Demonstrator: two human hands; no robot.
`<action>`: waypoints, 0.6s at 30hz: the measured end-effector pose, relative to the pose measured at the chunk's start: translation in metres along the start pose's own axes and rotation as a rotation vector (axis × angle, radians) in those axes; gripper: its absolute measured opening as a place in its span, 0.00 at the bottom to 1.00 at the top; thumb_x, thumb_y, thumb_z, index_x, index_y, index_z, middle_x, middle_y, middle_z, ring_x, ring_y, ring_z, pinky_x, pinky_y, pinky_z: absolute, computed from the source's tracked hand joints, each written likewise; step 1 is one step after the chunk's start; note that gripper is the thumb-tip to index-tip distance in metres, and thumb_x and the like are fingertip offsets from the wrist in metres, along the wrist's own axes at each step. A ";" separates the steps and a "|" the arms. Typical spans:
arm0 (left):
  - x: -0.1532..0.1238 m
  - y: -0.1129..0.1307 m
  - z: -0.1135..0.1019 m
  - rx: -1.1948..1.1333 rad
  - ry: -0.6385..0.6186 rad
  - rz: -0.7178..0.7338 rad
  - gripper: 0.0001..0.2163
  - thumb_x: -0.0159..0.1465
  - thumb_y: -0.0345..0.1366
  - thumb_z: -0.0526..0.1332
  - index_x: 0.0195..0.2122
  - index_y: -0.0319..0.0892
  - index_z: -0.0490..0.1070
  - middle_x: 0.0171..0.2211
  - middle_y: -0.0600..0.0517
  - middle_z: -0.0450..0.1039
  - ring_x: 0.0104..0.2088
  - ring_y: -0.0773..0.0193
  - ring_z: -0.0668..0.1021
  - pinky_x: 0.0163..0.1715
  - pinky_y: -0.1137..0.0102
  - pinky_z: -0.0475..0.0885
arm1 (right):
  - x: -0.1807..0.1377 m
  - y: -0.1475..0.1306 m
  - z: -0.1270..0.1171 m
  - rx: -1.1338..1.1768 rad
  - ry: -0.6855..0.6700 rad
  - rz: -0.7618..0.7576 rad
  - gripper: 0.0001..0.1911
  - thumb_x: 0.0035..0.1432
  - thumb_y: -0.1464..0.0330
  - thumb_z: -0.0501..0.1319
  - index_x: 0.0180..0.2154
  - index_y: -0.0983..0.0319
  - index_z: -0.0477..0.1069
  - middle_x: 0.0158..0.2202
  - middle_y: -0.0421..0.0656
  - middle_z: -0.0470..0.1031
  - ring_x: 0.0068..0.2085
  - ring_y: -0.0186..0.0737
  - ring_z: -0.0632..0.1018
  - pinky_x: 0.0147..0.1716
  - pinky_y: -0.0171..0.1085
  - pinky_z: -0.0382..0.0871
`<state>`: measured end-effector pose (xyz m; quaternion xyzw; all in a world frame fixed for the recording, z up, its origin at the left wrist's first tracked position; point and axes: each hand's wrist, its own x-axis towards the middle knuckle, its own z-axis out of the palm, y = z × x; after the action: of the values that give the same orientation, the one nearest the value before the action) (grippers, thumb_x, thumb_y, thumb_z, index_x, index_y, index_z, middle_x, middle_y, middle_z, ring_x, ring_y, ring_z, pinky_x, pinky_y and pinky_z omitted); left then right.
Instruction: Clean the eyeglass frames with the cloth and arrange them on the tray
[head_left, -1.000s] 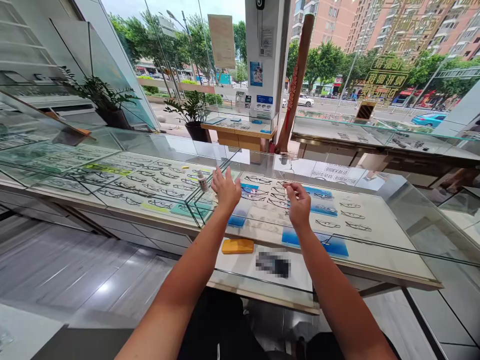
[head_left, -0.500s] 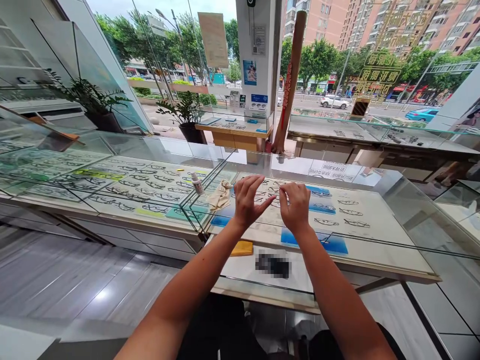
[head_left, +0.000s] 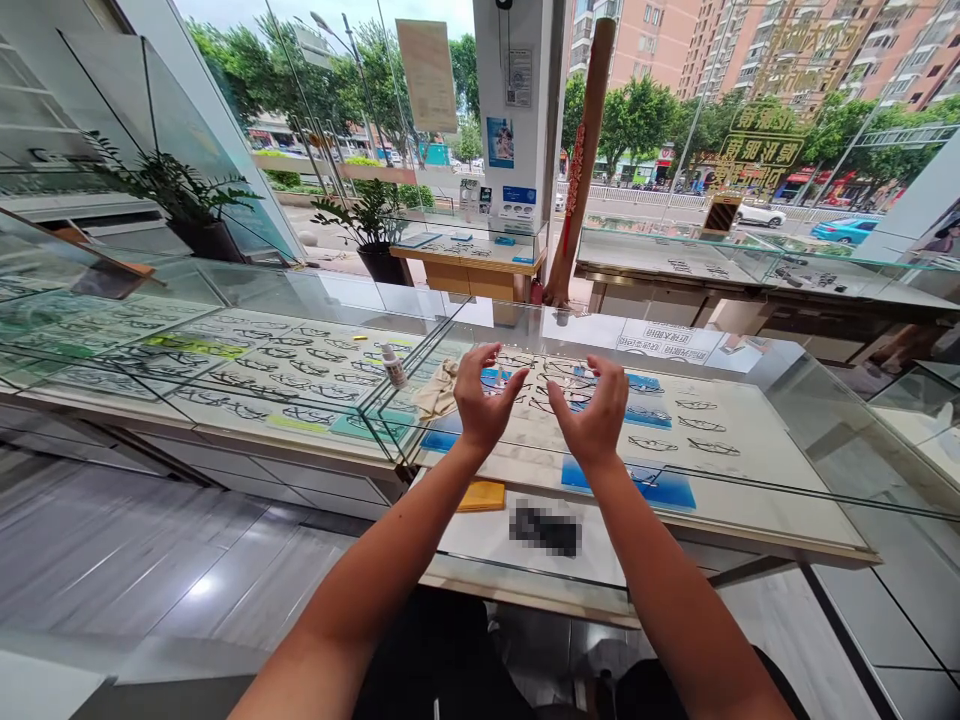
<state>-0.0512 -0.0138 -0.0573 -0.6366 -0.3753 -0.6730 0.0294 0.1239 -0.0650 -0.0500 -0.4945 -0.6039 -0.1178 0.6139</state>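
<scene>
My left hand (head_left: 486, 402) is raised above the glass display case (head_left: 525, 455), its thumb and fingers curved apart with nothing visible between them. A short gap to the right, my right hand (head_left: 596, 410) holds the same kind of curve, thumb apart from the fingers and nothing seen in it. Eyeglass frames (head_left: 551, 392) lie in rows under the glass below and between both hands. Closest to my left hand is a crumpled beige cloth (head_left: 437, 393) on the case, with a small white spray bottle (head_left: 393, 367) beyond it.
A yellow cloth or pouch (head_left: 482, 496) and a blurred dark object (head_left: 546, 528) lie near the case's front edge. More eyeglass frames (head_left: 292, 370) fill the left case. Blue display pads (head_left: 660, 487) are under the glass. A potted plant (head_left: 371, 235) and a wooden post (head_left: 581, 160) stand behind.
My hands have moved apart from each other. My right hand's fingers, previously bunched together, have spread from the thumb, and my left hand's fingers are more curved.
</scene>
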 end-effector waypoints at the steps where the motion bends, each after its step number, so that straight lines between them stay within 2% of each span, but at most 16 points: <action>1: 0.000 -0.001 0.001 -0.018 0.009 -0.016 0.23 0.68 0.54 0.69 0.56 0.43 0.74 0.51 0.41 0.78 0.49 0.53 0.81 0.48 0.58 0.81 | -0.001 0.001 0.001 0.004 0.005 0.005 0.27 0.66 0.52 0.68 0.59 0.59 0.67 0.53 0.53 0.76 0.52 0.54 0.76 0.55 0.53 0.70; 6: -0.002 0.000 0.004 -0.086 0.029 -0.067 0.23 0.68 0.53 0.70 0.55 0.42 0.74 0.50 0.43 0.78 0.46 0.56 0.82 0.45 0.61 0.82 | -0.006 0.001 0.005 0.007 0.014 0.021 0.24 0.69 0.51 0.66 0.56 0.58 0.69 0.50 0.51 0.77 0.49 0.52 0.77 0.53 0.52 0.70; 18: -0.004 -0.001 0.007 -0.068 0.002 -0.095 0.22 0.69 0.54 0.69 0.55 0.44 0.74 0.50 0.42 0.76 0.48 0.55 0.80 0.45 0.61 0.82 | -0.007 -0.001 0.005 0.025 0.014 0.032 0.21 0.70 0.51 0.65 0.54 0.57 0.69 0.46 0.49 0.77 0.46 0.50 0.78 0.50 0.50 0.72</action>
<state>-0.0452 -0.0104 -0.0618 -0.6180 -0.3821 -0.6867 -0.0238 0.1186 -0.0649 -0.0566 -0.4957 -0.5930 -0.1038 0.6260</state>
